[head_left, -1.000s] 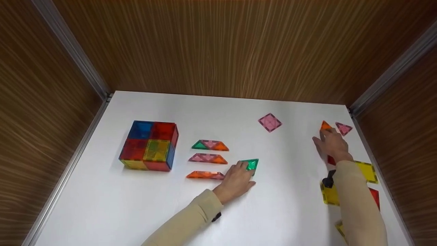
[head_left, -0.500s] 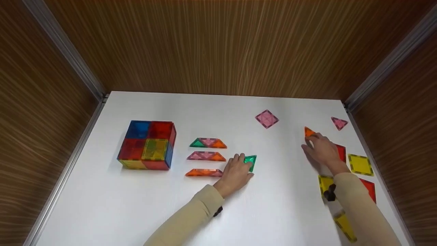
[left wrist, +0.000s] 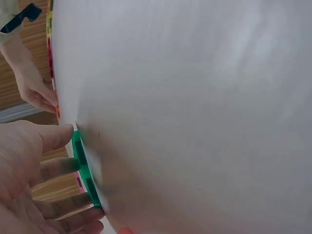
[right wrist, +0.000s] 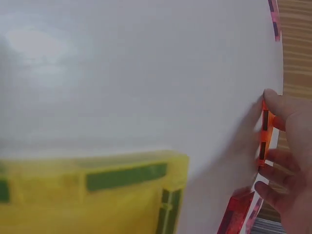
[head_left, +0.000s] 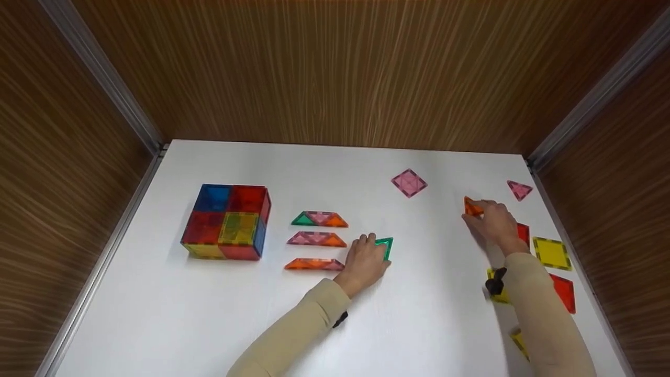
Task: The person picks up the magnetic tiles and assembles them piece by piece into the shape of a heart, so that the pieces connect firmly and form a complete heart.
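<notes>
A translucent green tile point(left wrist: 84, 165) lies near the middle of the tabletop point(head_left: 434, 314), partly hidden by the left fingers point(left wrist: 57, 168), which hold it by its edges; one pointed corner shows. Toward the right side, a translucent orange tile point(head_left: 472, 209), pointed at its far tip, is pinched by the right fingers point(right wrist: 279, 157), dark bars along its edge.

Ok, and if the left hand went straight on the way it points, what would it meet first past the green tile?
Probably the pink square tile, farther across the table, if the left hand moves low; its height and exact angle are hard to judge.
</notes>
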Tool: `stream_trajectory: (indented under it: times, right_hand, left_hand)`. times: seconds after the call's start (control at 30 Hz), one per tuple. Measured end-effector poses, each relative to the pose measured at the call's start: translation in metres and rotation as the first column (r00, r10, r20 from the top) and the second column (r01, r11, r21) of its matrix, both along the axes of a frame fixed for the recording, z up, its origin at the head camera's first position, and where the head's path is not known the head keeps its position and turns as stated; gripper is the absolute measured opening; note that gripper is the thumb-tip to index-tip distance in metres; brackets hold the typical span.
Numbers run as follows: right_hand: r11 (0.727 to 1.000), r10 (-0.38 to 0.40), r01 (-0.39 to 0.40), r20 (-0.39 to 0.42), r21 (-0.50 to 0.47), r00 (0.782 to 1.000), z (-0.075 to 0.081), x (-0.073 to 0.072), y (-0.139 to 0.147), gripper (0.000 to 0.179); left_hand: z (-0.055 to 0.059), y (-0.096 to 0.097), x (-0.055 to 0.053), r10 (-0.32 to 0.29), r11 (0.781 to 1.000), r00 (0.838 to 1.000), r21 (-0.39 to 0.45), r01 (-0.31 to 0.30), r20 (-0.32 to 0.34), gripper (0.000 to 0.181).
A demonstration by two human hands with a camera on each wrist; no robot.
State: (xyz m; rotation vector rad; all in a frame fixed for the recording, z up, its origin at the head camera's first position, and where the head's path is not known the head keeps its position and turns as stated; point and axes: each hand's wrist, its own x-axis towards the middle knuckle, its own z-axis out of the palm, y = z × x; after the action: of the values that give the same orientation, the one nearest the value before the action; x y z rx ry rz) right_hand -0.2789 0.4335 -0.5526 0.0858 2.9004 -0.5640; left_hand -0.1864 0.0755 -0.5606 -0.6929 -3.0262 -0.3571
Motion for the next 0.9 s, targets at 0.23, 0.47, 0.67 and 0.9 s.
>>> stream_trajectory:
  times: [0.23,0.47,0.67,0.9]
  right_hand:
    - [0.999,0.037,-0.037,-0.077,-0.005,0.996,0.003,0.021,-0.02,0.061]
    - [0.987,0.157,-0.159,-0.153,-0.002,0.976,0.007,0.06,-0.07,0.052]
    - [0.967,0.249,-0.253,-0.178,-0.002,0.952,0.003,0.084,-0.114,0.049]
    - [0.932,0.36,-0.356,-0.263,0.064,0.895,-0.006,0.098,-0.141,0.047]
  left_hand:
    - [-0.003,0.002,-0.002,-0.006,0.999,1.0,-0.032,0.005,-0.031,0.03]
    - [-0.003,0.001,-0.002,-0.023,0.999,0.997,-0.035,0.021,-0.07,0.028]
    - [-0.002,0.001,-0.004,-0.016,0.999,1.0,-0.052,0.016,0.0,0.031]
    - [0.0,0.004,-0.004,-0.032,0.998,0.999,-0.051,0.033,0.038,0.031]
